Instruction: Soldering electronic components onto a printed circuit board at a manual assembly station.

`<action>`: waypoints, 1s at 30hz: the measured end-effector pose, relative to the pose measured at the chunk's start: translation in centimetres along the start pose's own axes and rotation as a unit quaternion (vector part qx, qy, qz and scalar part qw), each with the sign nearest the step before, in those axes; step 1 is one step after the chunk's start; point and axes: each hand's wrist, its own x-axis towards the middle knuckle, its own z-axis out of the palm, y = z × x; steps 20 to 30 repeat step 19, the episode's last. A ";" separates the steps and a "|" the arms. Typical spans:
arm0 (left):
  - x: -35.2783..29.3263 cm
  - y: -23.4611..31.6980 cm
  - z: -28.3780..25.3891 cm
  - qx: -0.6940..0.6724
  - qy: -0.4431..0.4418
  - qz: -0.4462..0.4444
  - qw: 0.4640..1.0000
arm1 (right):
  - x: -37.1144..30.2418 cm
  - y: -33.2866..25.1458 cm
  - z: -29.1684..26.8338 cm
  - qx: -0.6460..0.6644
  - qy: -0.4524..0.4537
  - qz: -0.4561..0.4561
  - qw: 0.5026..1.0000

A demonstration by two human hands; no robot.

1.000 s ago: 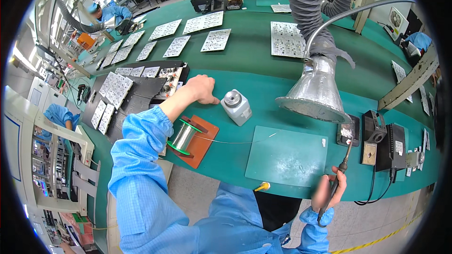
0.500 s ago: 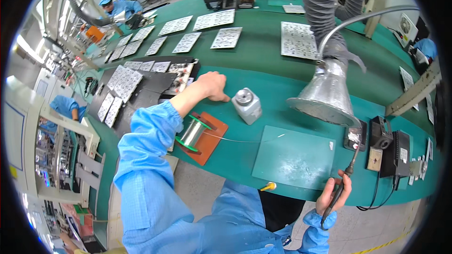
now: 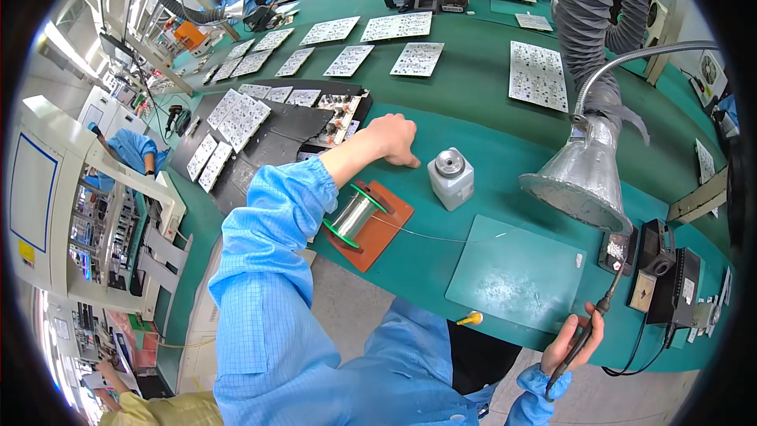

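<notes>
My left hand (image 3: 392,140) rests on the green bench beside a circuit board with components (image 3: 341,113), its fingers bent and mostly hidden. To its right stands a white square bottle with a metal top (image 3: 452,177). Below my left wrist, a spool of solder wire (image 3: 356,216) with green flanges sits on a reddish-brown base (image 3: 388,229). Its thin wire trails right over a translucent mat (image 3: 512,272). My right hand (image 3: 573,342) is closed around a soldering iron (image 3: 599,308), pointing up toward a small dark tray (image 3: 614,252).
A metal fume funnel (image 3: 579,177) on a grey hose hangs above the right side. Black soldering equipment (image 3: 678,280) stands at far right. White circuit boards (image 3: 538,75) lie along the far strip, others on a dark rack (image 3: 243,121) at left. A yellow-tipped item (image 3: 470,319) lies at the front edge. Co-workers sit beyond.
The view has turned slightly left, so the bench and everything on it appear farther right. Both hands keep nearly the same places relative to the bench; the soldering iron stays in my right hand.
</notes>
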 end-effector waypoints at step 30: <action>-0.1 -0.3 0.2 -0.004 0.029 0.015 0.999 | 0.0 0.1 -0.1 0.020 -0.006 -0.004 1.000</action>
